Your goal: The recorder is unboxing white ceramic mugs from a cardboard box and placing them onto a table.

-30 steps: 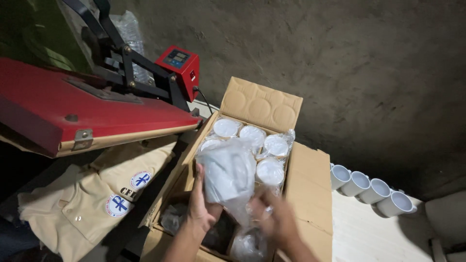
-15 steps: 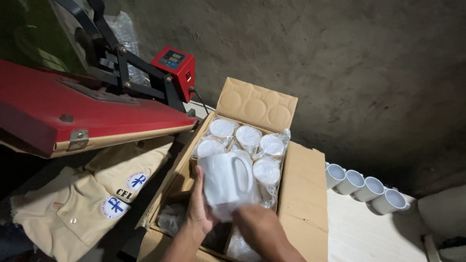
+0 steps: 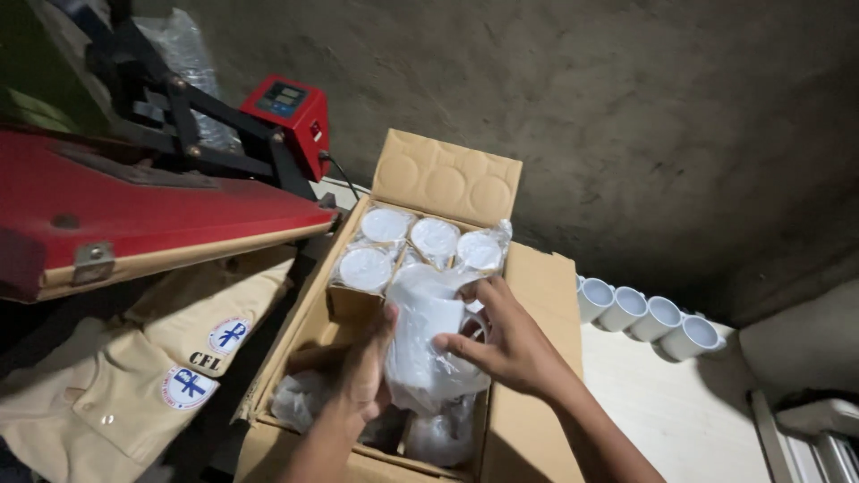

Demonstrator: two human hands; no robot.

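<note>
A red heat press [image 3: 134, 206] stands at left over tan shirts [image 3: 116, 376], then the left hand [image 3: 367, 371] and right hand [image 3: 506, 344] clasp a plastic-wrapped white mug [image 3: 429, 344] above the open cardboard box [image 3: 447, 179], four white mugs [image 3: 649, 317] lining the pale table [image 3: 680, 420] below a rough grey wall [image 3: 626, 107].

mug [image 3: 428, 335]: glossy white ceramic under thin, crinkled clear plastic wrap | box [image 3: 534, 295]: matt brown corrugated cardboard, flaps [image 3: 447, 179] pressed with round marks | press [image 3: 134, 210]: smooth red painted metal plate, black metal arms | shirts [image 3: 134, 376]: soft beige cloth with sewn patches | wall [image 3: 626, 116]: rough grey plaster | loose mugs [image 3: 646, 317]: shiny white ceramic
</note>
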